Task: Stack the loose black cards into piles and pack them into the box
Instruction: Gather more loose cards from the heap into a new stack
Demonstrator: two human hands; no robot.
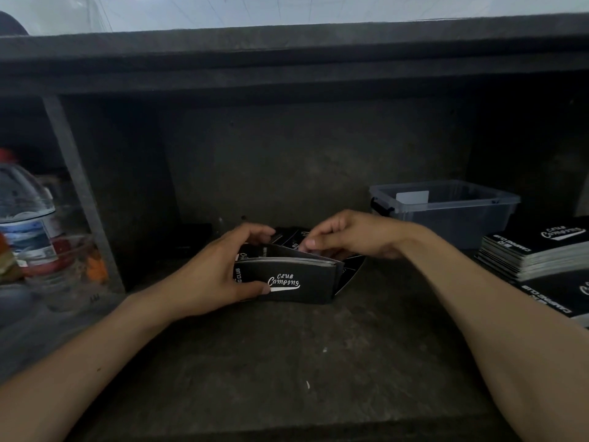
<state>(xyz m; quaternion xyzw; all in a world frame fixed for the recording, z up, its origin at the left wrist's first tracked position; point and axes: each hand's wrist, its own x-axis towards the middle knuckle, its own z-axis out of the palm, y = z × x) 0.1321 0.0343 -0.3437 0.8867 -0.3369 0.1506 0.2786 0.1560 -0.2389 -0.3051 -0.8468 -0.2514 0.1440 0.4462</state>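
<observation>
Left hand: the left hand (216,272) grips the left end of a pile of cards (296,282), thumb on the near face by the white print, fingers curled over the top edge.
Right hand: the right hand (347,234) reaches in behind the pile, thumb and curled fingers pinched together on the loose cards (288,236) there; which single card it has is hidden.
Pile of cards: held on edge, just above the dark shelf (287,362), middle of the view; matte black, the front card printed "Club Camping" in white script with a white swoosh beneath; thin pale edges show along the top.
Loose cards: black with white lettering, fanned untidily right behind the held pile and poking out at its right end.
Box: a translucent grey plastic box (446,215), lid off, at the right rear of the shelf, apart from the hands; a white card (412,197) leans inside.
Finished stacks: squared stacks (538,250) of the same black cards at the far right, beside the box.
Bottle: a clear water bottle (25,218) with a red cap, far left.
</observation>
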